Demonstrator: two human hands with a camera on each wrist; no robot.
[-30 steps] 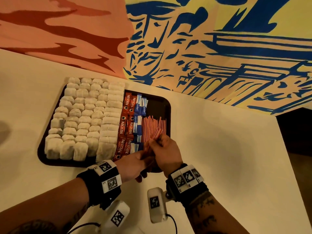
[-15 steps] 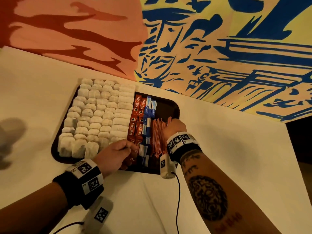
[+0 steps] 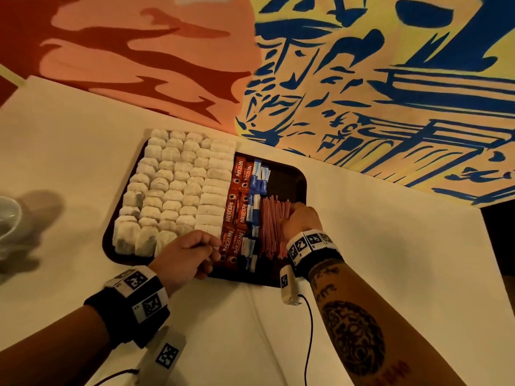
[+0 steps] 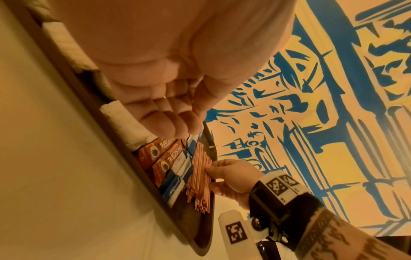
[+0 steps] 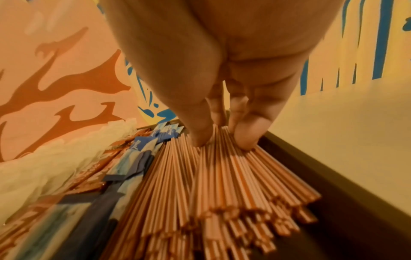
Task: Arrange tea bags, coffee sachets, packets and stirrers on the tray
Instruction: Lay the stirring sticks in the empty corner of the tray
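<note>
On the white table [image 3: 390, 260] in the head view lay the dark tray [image 3: 299, 179], with tea bags [image 3: 172, 190] filling the stretch beyond the left hand [image 3: 185, 253], whose fingers were loosely curled over the tray's near edge, holding nothing visible. Just right of those fingers ran red coffee sachets [image 3: 235, 213], then blue packets [image 3: 254, 207], then the stirrers [image 3: 271, 227], against which the right hand [image 3: 301, 218] rested. In the left wrist view, the left fingers [image 4: 169, 121] hung relaxed and empty above the sachets, while the right fingertips touched the stirrers' side. In the right wrist view, thumb and fingers [image 5: 244, 137] pressed narrowly down on the stirrer bundle's far end, the tray wall just right of them.
</note>
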